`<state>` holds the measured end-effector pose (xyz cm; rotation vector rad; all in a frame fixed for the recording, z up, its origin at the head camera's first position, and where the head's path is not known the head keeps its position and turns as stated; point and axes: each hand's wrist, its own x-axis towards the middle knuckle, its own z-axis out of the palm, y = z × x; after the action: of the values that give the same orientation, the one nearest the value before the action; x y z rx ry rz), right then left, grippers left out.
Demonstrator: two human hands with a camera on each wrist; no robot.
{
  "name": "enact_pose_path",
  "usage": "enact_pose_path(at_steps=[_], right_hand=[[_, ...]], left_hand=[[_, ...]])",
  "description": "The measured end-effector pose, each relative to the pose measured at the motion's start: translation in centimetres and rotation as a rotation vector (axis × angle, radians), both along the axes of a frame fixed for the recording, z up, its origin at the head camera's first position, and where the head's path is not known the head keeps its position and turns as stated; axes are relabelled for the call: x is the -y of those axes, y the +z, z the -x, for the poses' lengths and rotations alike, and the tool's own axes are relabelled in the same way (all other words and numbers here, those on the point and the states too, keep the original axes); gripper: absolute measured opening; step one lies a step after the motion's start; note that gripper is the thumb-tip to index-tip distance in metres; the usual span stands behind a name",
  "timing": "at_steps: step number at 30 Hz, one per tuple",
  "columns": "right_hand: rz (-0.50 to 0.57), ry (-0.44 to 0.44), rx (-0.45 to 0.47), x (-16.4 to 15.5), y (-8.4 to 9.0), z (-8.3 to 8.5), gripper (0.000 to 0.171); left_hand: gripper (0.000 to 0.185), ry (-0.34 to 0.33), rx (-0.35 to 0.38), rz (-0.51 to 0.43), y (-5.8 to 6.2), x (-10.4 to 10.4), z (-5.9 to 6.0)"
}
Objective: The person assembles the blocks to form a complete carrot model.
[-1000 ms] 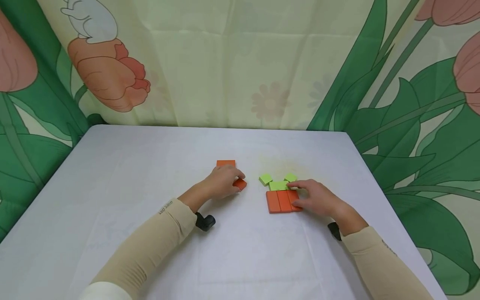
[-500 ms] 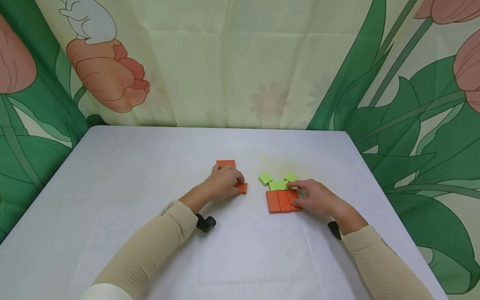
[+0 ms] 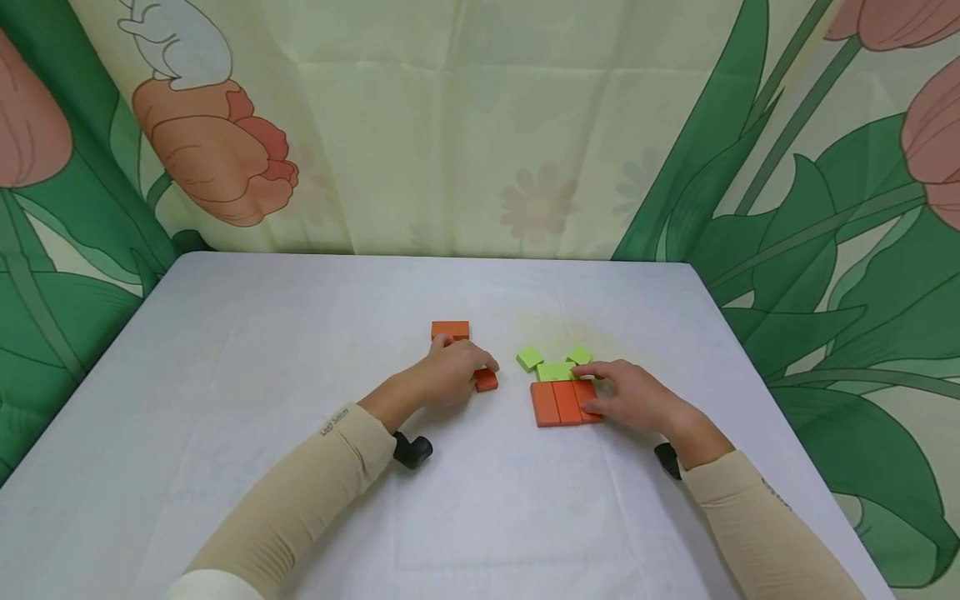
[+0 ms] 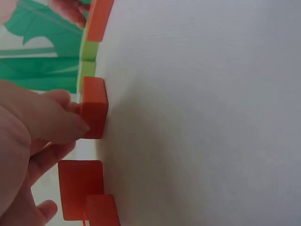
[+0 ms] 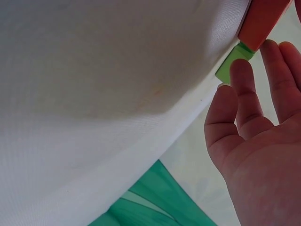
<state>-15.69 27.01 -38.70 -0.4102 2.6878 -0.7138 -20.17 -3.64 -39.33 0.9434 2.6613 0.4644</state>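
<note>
In the head view, my left hand (image 3: 447,375) pinches a small orange block (image 3: 486,381) between thumb and fingers, close over the table. The left wrist view shows the thumb pressed on the face of that block (image 4: 95,108). Another orange block (image 3: 451,328) lies just beyond the same hand, partly covered by it. To the right, orange blocks (image 3: 557,405) stand side by side in a row, with a green block (image 3: 553,372) along their far edge. My right hand (image 3: 633,396) rests at the right end of this row, fingers loosely bent, fingertips touching the green and orange blocks.
Two small green blocks (image 3: 530,359) sit at angles beyond the longer green one. Everything lies on a table with a white cloth (image 3: 480,508). A curtain printed with flowers and a rabbit (image 3: 480,150) hangs behind the table's far edge.
The small orange block in my left hand has turned from a tilted pose and shifted slightly toward me. My right hand and the arranged blocks have stayed in place.
</note>
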Motion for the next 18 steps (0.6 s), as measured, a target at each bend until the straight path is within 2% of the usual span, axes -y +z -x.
enact_pose_path(at_steps=[6,9,13,18], right_hand=[[0.007,-0.008,0.004,0.0,0.0,0.0,0.050],[0.002,-0.011,0.006,0.0,0.0,0.0,0.050],[-0.002,0.000,-0.005,0.0,0.0,0.0,0.050],[-0.003,0.007,-0.013,0.1,0.0,0.0,0.050]], left_hand=[[0.024,-0.052,-0.056,-0.002,-0.2,-0.3,-0.3],[0.028,-0.076,-0.037,-0.015,-0.2,-0.5,-0.7],[0.035,-0.074,-0.002,-0.021,-0.2,-0.6,-1.3],[0.033,-0.082,-0.044,0.000,0.0,-0.6,-1.6]])
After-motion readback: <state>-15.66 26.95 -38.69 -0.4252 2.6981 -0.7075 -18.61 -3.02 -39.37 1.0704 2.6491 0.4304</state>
